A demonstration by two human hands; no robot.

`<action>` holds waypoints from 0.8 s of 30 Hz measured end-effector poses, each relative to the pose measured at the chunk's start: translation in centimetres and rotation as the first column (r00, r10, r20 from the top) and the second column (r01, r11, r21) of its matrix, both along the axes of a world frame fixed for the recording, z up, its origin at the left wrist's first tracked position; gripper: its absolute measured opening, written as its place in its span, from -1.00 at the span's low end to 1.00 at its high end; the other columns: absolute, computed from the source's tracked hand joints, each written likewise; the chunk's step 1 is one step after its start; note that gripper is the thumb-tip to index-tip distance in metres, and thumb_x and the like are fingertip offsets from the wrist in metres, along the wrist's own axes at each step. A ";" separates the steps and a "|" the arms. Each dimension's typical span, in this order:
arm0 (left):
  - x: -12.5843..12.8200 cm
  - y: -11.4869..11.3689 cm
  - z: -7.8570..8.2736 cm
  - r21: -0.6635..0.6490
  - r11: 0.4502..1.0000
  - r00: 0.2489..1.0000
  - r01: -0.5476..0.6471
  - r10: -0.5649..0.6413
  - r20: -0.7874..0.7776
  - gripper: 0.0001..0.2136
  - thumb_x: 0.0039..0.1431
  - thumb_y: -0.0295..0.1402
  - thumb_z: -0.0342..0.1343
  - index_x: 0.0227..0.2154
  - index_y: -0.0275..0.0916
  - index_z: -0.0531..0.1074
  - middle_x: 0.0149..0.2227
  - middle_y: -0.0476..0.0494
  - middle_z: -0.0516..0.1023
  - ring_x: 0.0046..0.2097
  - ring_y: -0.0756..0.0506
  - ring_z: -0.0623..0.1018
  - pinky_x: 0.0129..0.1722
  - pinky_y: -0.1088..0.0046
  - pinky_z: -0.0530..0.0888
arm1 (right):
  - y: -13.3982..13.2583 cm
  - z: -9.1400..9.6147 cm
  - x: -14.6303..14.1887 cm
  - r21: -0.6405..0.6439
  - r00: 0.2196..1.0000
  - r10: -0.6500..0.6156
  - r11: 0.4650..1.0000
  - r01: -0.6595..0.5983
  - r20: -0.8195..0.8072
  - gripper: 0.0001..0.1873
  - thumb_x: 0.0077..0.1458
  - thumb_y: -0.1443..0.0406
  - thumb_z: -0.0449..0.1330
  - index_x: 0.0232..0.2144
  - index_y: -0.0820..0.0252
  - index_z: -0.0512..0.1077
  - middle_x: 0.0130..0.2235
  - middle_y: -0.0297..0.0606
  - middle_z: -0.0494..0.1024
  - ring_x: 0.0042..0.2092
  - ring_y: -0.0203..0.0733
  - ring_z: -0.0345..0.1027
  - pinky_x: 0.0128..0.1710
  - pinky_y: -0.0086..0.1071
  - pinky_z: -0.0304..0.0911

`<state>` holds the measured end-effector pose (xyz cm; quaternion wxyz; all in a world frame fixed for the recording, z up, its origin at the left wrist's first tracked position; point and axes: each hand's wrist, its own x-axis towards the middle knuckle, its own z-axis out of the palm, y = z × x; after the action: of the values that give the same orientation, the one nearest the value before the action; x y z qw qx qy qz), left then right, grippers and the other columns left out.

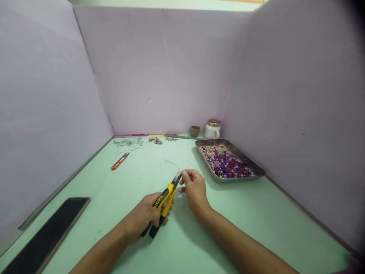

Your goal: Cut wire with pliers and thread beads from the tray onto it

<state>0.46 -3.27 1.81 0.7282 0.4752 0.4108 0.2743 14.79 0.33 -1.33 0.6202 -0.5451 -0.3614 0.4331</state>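
Observation:
My left hand (146, 215) is closed around the yellow and black handles of a pair of pliers (166, 198). Their metal jaws point up and to the right, right beside the fingertips of my right hand (195, 188). Between thumb and forefinger, my right hand pinches a thin wire (173, 163). One end of it curves away up and to the left above the table. Whether the jaws are closed on the wire is too small to tell.
A metal tray (242, 179) of purple, red and white beads stands at the right. Orange thread snips (120, 161), a pile of wire pieces (128, 142) and beaded pieces (155, 140) lie further back. A brown cup (195, 131), a white jar (212, 130) and a dark phone-like slab (48, 236) also stand or lie around.

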 end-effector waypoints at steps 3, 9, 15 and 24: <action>0.2 0.0 0.4 0.036 0.999 0.998 0.005 -0.003 -0.065 -0.67 -0.51 -0.63 -0.15 -0.52 -0.27 0.26 -0.43 -0.05 0.27 -0.36 -0.02 0.29 -0.35 0.44 0.27 | 0.1 -0.1 0.0 -0.003 1.000 0.006 1.000 -0.006 -0.007 -0.87 -0.09 0.26 0.04 -0.52 0.23 0.26 -0.62 -0.46 0.27 -0.66 -0.44 0.15 -0.71 -0.53 0.18; 0.2 0.0 0.0 0.143 0.988 0.985 0.053 -0.028 -0.168 -0.66 -0.51 -0.62 -0.15 -0.51 -0.28 0.26 -0.45 -0.03 0.27 -0.42 -0.01 0.26 -0.41 0.46 0.21 | 0.1 -0.2 0.0 -0.011 1.000 0.003 1.000 -0.003 -0.014 -0.87 -0.10 0.26 0.05 -0.55 0.23 0.26 -0.65 -0.46 0.28 -0.68 -0.44 0.15 -0.72 -0.53 0.15; 0.1 0.2 -0.6 0.201 0.977 0.975 0.074 -0.029 -0.220 -0.71 -0.48 -0.61 -0.14 -0.53 -0.27 0.23 -0.47 -0.02 0.27 -0.43 -0.02 0.26 -0.46 0.46 0.18 | 0.1 -0.4 0.1 -0.009 0.999 -0.008 1.000 0.008 -0.045 -0.88 -0.13 0.27 0.06 -0.56 0.23 0.27 -0.66 -0.46 0.28 -0.69 -0.43 0.13 -0.74 -0.53 0.12; -0.3 0.2 -1.0 0.282 0.950 0.957 0.133 -0.050 -0.285 -0.68 -0.43 -0.60 -0.14 -0.46 -0.27 0.25 -0.44 -0.02 0.29 -0.44 -0.01 0.28 -0.52 0.49 0.14 | 0.1 -0.4 0.2 0.067 0.997 0.042 0.997 -0.037 -0.067 -0.89 -0.13 0.28 0.08 -0.57 0.23 0.27 -0.64 -0.47 0.26 -0.65 -0.44 0.11 -0.73 -0.55 0.09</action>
<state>0.14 -3.07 0.80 0.5961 0.6316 0.4391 0.2301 14.94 0.39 -1.72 0.6411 -0.5019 -0.3648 0.4517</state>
